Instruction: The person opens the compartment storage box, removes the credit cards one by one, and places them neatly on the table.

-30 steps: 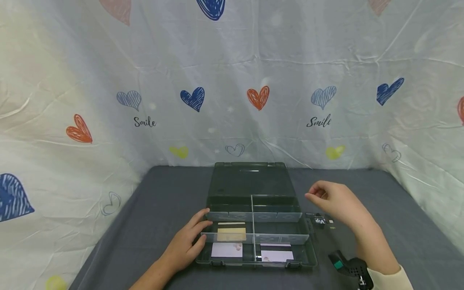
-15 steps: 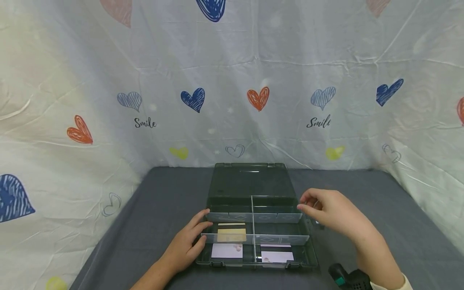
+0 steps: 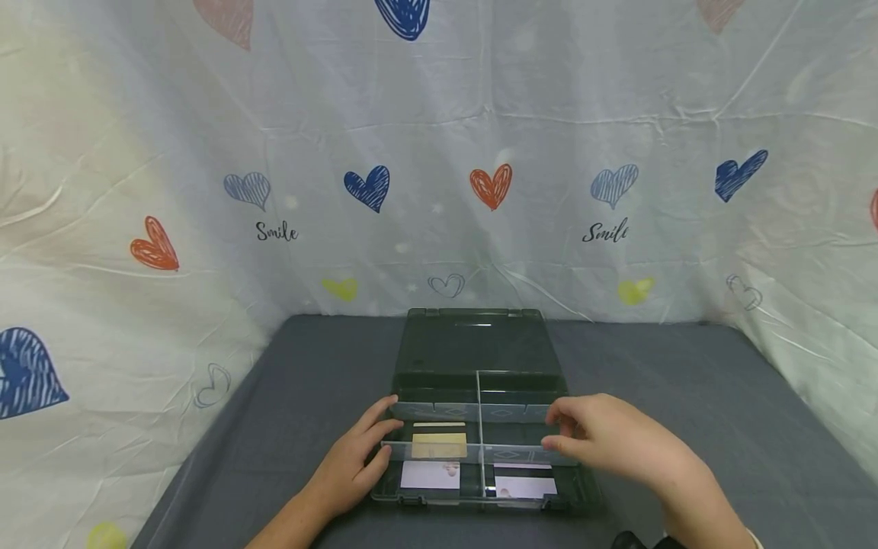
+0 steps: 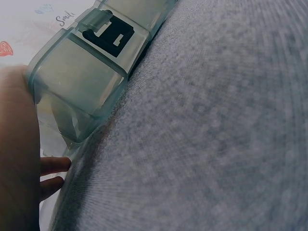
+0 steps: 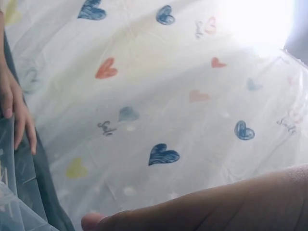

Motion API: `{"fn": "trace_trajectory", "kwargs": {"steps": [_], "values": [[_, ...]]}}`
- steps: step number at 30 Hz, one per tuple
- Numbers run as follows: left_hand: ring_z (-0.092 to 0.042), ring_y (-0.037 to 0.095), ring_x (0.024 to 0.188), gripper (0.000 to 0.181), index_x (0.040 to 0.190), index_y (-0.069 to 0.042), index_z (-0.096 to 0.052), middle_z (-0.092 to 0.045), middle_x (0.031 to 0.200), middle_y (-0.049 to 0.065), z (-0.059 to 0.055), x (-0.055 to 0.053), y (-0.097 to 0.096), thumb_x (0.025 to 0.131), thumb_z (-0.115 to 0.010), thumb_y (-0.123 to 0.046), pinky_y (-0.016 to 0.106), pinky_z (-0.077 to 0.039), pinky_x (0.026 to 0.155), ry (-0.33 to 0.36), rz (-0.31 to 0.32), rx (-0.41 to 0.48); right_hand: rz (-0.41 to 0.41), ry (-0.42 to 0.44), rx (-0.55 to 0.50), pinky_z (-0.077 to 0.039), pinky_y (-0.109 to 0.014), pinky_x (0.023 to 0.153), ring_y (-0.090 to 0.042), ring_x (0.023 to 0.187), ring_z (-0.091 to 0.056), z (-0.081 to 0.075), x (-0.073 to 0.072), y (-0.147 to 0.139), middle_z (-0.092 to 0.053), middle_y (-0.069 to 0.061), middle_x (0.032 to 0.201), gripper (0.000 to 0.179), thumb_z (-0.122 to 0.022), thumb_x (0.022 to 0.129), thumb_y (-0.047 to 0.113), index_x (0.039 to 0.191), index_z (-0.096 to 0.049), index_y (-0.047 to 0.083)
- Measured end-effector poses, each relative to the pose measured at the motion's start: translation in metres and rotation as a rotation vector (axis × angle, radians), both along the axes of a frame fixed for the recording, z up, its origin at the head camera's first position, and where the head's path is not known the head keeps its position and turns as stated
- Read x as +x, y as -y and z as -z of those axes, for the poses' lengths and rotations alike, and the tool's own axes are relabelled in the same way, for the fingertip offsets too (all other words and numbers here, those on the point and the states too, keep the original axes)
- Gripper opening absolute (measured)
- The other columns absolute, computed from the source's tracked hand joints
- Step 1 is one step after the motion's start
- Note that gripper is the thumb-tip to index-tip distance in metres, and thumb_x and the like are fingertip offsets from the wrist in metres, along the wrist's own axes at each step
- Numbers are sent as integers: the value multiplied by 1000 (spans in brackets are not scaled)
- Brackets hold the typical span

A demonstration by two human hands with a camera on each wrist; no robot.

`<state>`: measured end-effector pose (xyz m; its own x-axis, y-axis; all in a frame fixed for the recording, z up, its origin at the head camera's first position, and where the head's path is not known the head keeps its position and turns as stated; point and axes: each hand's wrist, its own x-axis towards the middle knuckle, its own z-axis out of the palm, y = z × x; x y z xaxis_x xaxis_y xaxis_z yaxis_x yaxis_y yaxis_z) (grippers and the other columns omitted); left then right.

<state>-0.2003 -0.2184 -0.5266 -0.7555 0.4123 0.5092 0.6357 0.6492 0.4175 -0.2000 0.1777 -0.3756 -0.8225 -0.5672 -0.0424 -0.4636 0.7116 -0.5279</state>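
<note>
L grip [image 3: 350, 473] & R grip [image 3: 610, 435]: both human hands, bare, ungloved. L forearm [image 3: 291, 522] also bare as far as btm edge of head view. R forearm [image 3: 693, 496] bare up to approx. the lower edge, where a thin strip of pale cream sleeve [image 3: 757, 540] shows, just the cuff end, plain. Blk wrist device [image 3: 638, 541] on R side, rounded outline, mostly cropped by btm of pic, so details n/a. L wrist view: rounded fingertips [image 4: 58, 164], dim & a bit soft. R wrist view: skin close-up w/ faint creases, v. shadowed.
</note>
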Motion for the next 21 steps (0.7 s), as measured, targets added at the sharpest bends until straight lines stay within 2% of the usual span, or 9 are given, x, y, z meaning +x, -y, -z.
{"fn": "trace_trajectory", "kwargs": {"steps": [6, 8, 10, 13, 15, 16, 18, 21], "values": [[-53, 25, 135, 30, 129, -10, -68, -42, 159, 10, 1, 0, 0, 99, -61, -7, 48, -54, 90, 5, -3, 2, 21, 75, 123, -45, -34, 61, -5, 61, -48, 15, 1, 13, -54, 13, 66, 18, -79, 90, 33, 92, -76, 16], [-53, 25, 136, 31, 129, -11, -68, -42, 159, 9, 1, 1, 0, 99, -61, -7, 48, -54, 91, 8, -5, 4, 33, 98, 129, -48, -38, 62, -8, 62, -53, 20, -1, 19, -59, 12, 68, 15, -80, 88, 30, 87, -77, 15], [-52, 25, 136, 31, 129, -11, -68, -42, 159, 9, 1, 1, 0, 99, -61, -7, 48, -54, 91, 8, -8, 3, 14, 94, 129, -47, -36, 58, -8, 60, -51, 27, -2, 23, -58, 14, 66, 15, -78, 87, 26, 77, -75, 15], [-52, 24, 137, 31, 129, -11, -68, -42, 159, 9, 2, 1, 0, 99, -61, -8, 48, -53, 92, 8, -11, 4, 3, 96, 143, -32, -30, 46, -6, 49, -36, 35, -3, 28, -44, 16, 54, 29, -77, 83, 20, 57, -62, 18], [-51, 24, 137, 30, 129, -12, -68, -42, 159, 8, 3, 0, 0, 100, -61, -8, 49, -53, 92, 5, -13, 3, 21, 70, 183, -19, -29, 46, -7, 48, -23, 41, -3, 32, -29, 15, 48, 39, -76, 77, 17, 50, -49, 20], [-51, 23, 138, 30, 129, -12, -68, -42, 159, 8, 3, 0, 0, 100, -61, -9, 49, -53, 92, 6, -15, 2, 40, 51, 209, -18, -29, 46, -7, 48, -22, 43, -2, 33, -27, 14, 49, 39, -76, 74, 17, 49, -46, 19], [-50, 23, 138, 30, 129, -12, -68, -42, 159, 7, 4, -1, 1, 100, -60, -9, 49, -53, 93, 4, -15, 1, 88, 6, 275, -24, -32, 45, -10, 48, -28, 46, -1, 38, -33, 11, 50, 37, -76, 70, 18, 51, -45, 18], [-50, 23, 138, 30, 129, -12, -68, -42, 160, 7, 4, -2, 1, 100, -60, -9, 50, -53, 93, 7, -15, 3, 141, -55, 342, -41, -44, 48, -17, 53, -44, 49, -1, 43, -49, 3, 56, 28, -77, 68, 22, 57, -53, 14]]}}
